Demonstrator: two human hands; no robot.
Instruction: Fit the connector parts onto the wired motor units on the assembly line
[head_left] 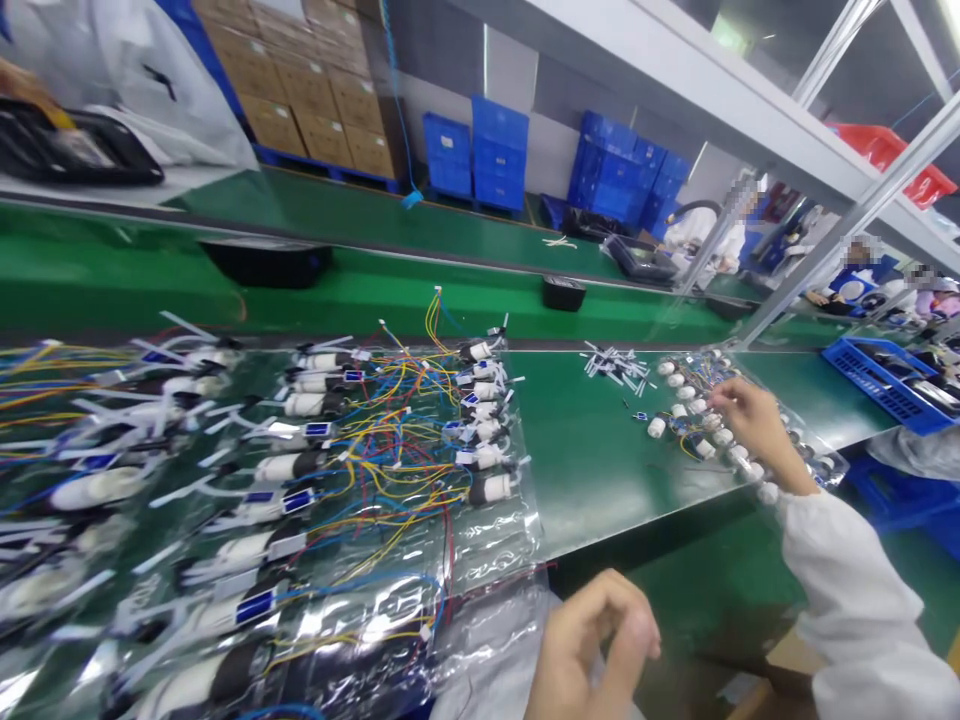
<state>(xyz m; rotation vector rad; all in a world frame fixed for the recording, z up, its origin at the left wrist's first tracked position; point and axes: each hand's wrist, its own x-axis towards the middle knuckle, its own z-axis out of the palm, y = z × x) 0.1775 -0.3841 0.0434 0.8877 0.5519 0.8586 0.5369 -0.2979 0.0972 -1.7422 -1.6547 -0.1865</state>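
Wired parts (306, 403) lie in rows on a plastic sheet (487, 552) across the left of the bench (570, 480). A pile of strips (616, 367) sits to their right, then another cluster of parts (676, 380), then a basket (876, 394). Behind the bench stand stacked cartons (300, 95) (crates (499, 150) to their right).

There are over a dozen wired cylinders (495, 488), one heap of strips (616, 368) and one open blue basket (877, 392).

Far left: we see cardboard boxes (300, 90) stacked on a blue pallet (330, 176) | far middle: blue crates (499, 150) before a grey wall (510, 75) | across our view: long green table (585, 470) | upper right: pale metal shelf (637, 70), red bin (870, 145) on it, bright light (727, 38) behind | near right: green floor (712, 570)
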